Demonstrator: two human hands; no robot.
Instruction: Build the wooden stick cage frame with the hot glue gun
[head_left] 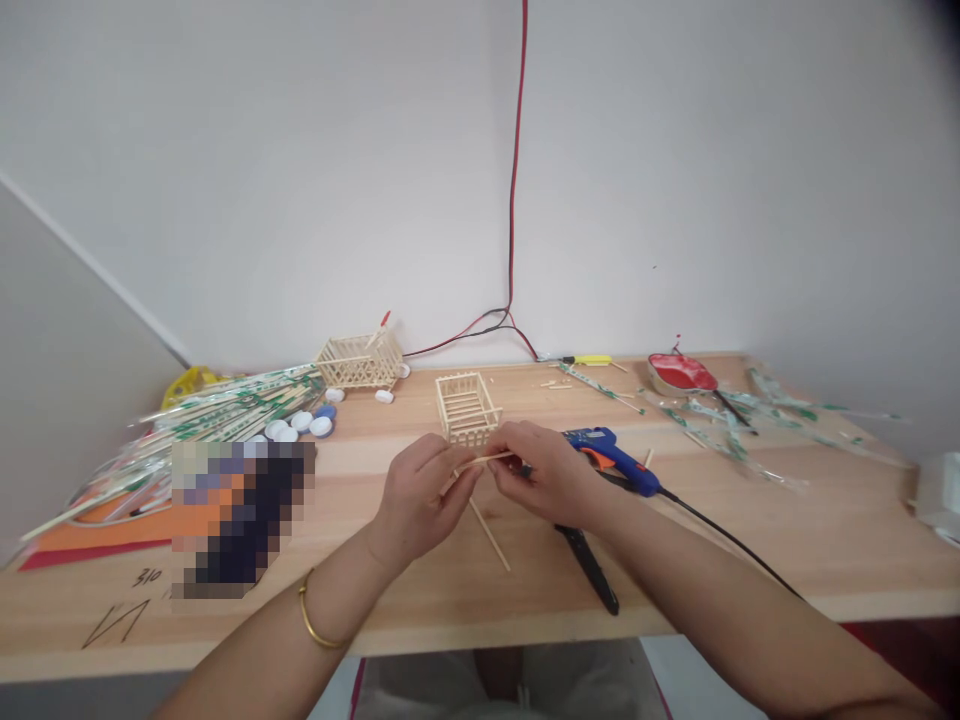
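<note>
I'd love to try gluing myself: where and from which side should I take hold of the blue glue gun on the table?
Probably by the handle of the blue glue gun, the end its black cord leaves. It lies on its side, handle pointing right, so come from above on the right; the right hand crowds its front end.

a small craft workbench

a plain wooden table (pixel 825 540) set against a bare white wall (pixel 300 150) serves as a hobby bench. on it lie a blue glue gun (pixel 611 455), a heap of wrapped bamboo sticks (pixel 232 405), bottle caps (pixel 300 425), a stick crate (pixel 358 360) by the wall and a second crate (pixel 466 407) mid-table, with a thin stick (pixel 491 459) held just in front of it. a red cable (pixel 516 150) runs up the wall.
</note>
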